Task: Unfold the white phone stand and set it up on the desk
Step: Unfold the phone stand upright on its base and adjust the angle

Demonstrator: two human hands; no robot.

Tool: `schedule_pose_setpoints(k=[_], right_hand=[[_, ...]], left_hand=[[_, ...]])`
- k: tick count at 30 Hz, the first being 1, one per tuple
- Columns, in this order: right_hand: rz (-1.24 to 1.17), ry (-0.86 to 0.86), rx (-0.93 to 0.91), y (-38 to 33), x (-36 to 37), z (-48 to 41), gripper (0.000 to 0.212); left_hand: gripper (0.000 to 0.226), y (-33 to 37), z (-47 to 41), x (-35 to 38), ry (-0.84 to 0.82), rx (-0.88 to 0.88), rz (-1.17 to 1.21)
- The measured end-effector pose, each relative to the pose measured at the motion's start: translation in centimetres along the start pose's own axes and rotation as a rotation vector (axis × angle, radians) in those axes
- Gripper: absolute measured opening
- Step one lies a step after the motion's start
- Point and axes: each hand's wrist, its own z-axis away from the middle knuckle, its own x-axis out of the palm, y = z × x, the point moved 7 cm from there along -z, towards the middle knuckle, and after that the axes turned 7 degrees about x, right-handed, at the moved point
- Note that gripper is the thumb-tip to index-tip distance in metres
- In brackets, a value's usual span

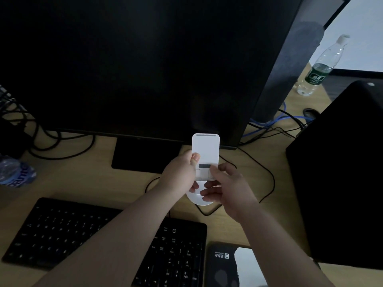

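Observation:
The white phone stand (205, 149) is held above the wooden desk (87, 183), in front of the monitor's lower edge. Its flat upper plate points away from me and shows a grey strip at the top and a dark pad low down. A round white base shows below my fingers. My left hand (181, 172) grips the plate's left edge, thumb on its face. My right hand (227, 188) holds the lower right part, fingers curled over the hinge and base. Whether the base touches the desk is hidden.
A large dark monitor (134, 65) fills the back, its foot (145, 156) just left of the stand. A black keyboard (103, 241) lies near me, a mouse pad (221, 264) to its right. A black computer case (342, 172), two water bottles (322, 65) (14, 170) and cables (267, 172) surround the spot.

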Motion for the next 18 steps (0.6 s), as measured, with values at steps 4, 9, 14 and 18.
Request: schedule_pose_setpoints(k=[4,9,14,18], right_hand=[[-0.028,-0.015,0.017,0.3,0.4,0.1,0.018],[-0.104,-0.057,0.042,0.4,0.5,0.3,0.020],[-0.189,-0.081,0.104,0.6,0.4,0.2,0.025],[-0.283,-0.115,0.144,0.4,0.6,0.2,0.012]], left_hand=[[0.038,0.0,0.2,0.0,-0.010,0.014,0.008],[0.039,-0.2,0.1,0.1,-0.025,0.013,0.029],[0.043,-1.5,-0.2,0.9,-0.070,-0.033,0.194],[0.048,-1.4,0.1,0.7,-0.101,-0.024,0.147]])
